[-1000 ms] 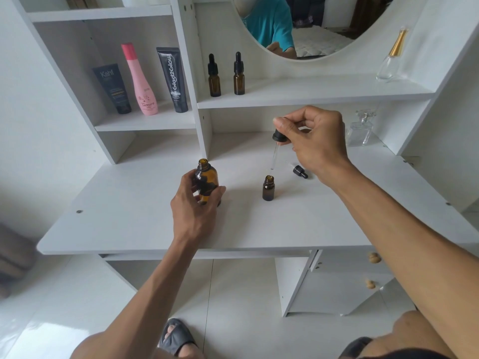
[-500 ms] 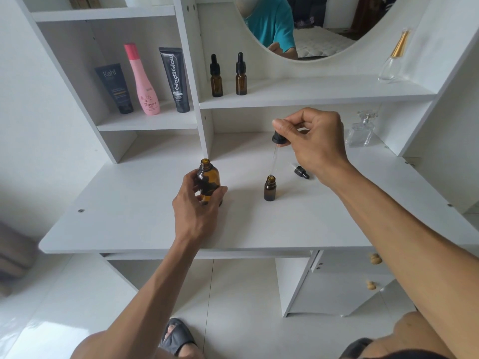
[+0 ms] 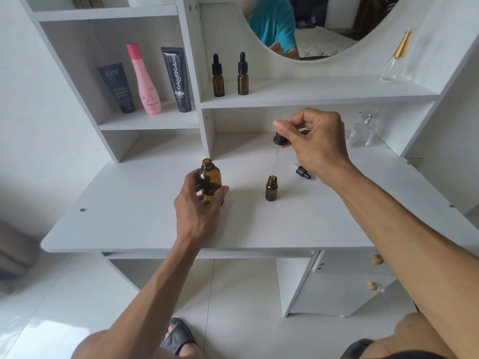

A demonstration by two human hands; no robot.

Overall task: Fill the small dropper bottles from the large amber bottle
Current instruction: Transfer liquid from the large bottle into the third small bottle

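Reading "Kahf" [image 3: 116, 87], "Tamara" [image 3: 144, 79], "Glad2Glow" [image 3: 176, 79] on shelf tubes.

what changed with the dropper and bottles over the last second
Little changed. The right hand still pinches the black-capped glass dropper, its tip just above the small open amber bottle. The left hand keeps gripping the large amber bottle. The loose black dropper cap stayed put.

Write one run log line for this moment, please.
left hand: grips large amber glass bottle | right hand: pinches black-capped glass dropper above small amber bottle
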